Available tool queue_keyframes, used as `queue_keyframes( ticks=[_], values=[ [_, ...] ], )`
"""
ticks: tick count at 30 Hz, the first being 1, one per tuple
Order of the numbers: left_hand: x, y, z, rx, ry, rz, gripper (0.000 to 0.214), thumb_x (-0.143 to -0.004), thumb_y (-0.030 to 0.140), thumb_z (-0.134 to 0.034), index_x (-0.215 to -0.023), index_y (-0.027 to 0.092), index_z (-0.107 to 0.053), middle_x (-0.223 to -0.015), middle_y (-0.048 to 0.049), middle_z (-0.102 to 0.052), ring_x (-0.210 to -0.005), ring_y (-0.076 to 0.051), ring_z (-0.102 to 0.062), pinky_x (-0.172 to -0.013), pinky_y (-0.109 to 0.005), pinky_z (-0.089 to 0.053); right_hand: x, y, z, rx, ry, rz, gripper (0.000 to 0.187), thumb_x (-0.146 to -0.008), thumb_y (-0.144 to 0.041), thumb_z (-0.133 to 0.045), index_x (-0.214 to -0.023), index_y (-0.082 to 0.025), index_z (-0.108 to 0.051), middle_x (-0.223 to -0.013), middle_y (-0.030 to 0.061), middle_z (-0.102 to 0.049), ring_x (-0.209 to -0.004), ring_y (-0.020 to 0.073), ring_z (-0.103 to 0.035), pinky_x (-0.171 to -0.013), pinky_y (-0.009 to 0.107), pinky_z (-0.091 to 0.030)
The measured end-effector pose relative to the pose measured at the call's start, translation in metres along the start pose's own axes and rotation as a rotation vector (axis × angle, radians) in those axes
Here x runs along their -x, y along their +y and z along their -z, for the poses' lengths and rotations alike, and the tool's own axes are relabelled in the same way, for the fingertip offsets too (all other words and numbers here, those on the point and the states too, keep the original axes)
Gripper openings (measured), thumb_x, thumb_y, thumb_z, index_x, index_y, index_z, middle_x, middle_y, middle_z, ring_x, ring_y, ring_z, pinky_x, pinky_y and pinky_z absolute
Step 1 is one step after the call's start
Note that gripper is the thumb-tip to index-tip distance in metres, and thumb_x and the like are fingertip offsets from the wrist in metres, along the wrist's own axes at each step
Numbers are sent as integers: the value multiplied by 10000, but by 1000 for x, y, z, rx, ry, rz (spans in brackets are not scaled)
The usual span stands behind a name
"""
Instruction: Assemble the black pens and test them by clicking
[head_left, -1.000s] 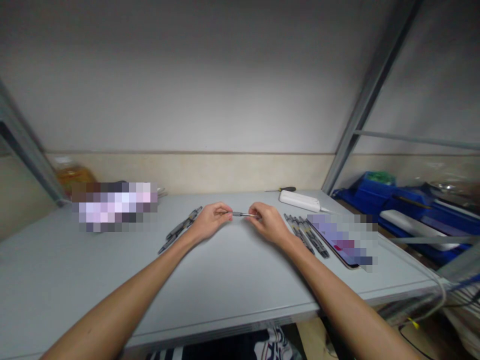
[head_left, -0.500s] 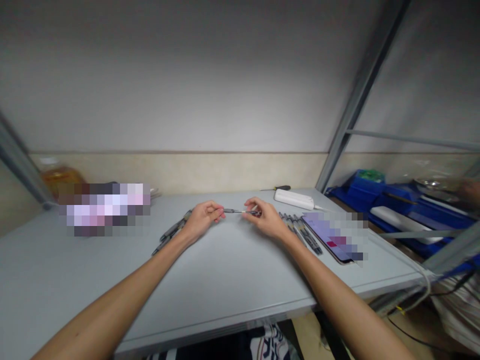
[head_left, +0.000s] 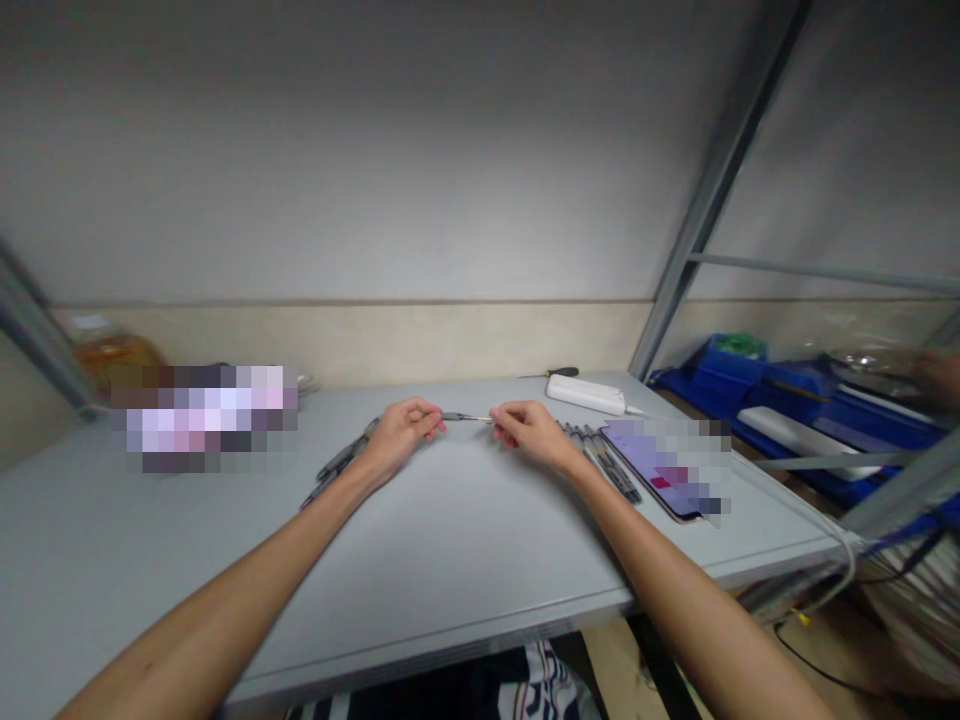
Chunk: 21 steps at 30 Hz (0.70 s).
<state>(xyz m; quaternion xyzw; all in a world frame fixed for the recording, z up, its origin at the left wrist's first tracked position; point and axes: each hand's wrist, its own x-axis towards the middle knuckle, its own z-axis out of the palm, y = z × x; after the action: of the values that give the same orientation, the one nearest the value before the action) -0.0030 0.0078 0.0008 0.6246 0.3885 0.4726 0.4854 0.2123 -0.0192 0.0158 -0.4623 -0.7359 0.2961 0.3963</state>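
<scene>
A slim pen (head_left: 459,416) with a dark grey barrel is held level above the table between my hands. My left hand (head_left: 401,437) is closed, pinching the barrel end. At the other end, a thin, pale brass-coloured length runs into the pinched fingertips of my right hand (head_left: 529,435); the fingers cover where it ends. Several similar grey pens (head_left: 341,462) lie beside my left wrist, partly behind it. Another row of grey pens (head_left: 611,465) lies just right of my right wrist.
A phone (head_left: 652,470), partly blurred out, lies beside the right-hand pens on the grey table (head_left: 450,570). Behind are a white power strip (head_left: 585,394) and a screwdriver (head_left: 562,372). A pixelated object (head_left: 210,415) and an amber bottle (head_left: 116,360) stand left. Blue trays (head_left: 787,385) lie beyond the right frame post.
My right hand's fingers have closed from a looser, spread pose into a pinch on the pen's thin end. The dark piece seen at those fingers no longer shows. My left hand keeps its hold.
</scene>
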Motion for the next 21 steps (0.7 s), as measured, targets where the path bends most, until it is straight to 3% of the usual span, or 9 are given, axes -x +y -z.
queue_keyframes(
  ticks=[3, 10, 17, 21],
  values=[
    [0, 2, 1, -68, -20, -11, 332, -680, 464, -623, -701, 140, -553, -594, 6, -571, -515, -81, -445, -523, -215, -337, -1, 0, 0, -30, 60, 33, 185, -766, -297, -562, -800, -132, -639, -669, 14, -622, -544, 100, -520, -540, 216, -404],
    [2, 7, 0, -376, 73, -20, 486, -770, 589, -425, -510, 178, -421, -448, 47, -382, -437, -87, -327, -456, -230, -230, -3, 1, -3, -14, 146, 75, 172, -731, -274, -608, -836, -153, -671, -840, 57, -682, -705, 139, -595, -618, 241, -445],
    [0, 6, 5, -228, 158, 110, 501, -769, 602, -377, -465, 212, -291, -407, 69, -254, -378, -74, -226, -427, -243, -172, 0, -2, -3, 3, 263, 138, 134, -711, -225, -623, -817, -171, -684, -836, 63, -676, -755, 158, -606, -619, 246, -455],
    [-1, 9, 8, -169, 144, 97, 479, -768, 558, -404, -461, 210, -284, -411, 66, -261, -384, -68, -228, -421, -236, -179, 0, -1, 1, 5, 286, 137, 148, -719, -230, -609, -834, -174, -683, -848, 66, -673, -772, 163, -608, -604, 241, -456]
  ],
)
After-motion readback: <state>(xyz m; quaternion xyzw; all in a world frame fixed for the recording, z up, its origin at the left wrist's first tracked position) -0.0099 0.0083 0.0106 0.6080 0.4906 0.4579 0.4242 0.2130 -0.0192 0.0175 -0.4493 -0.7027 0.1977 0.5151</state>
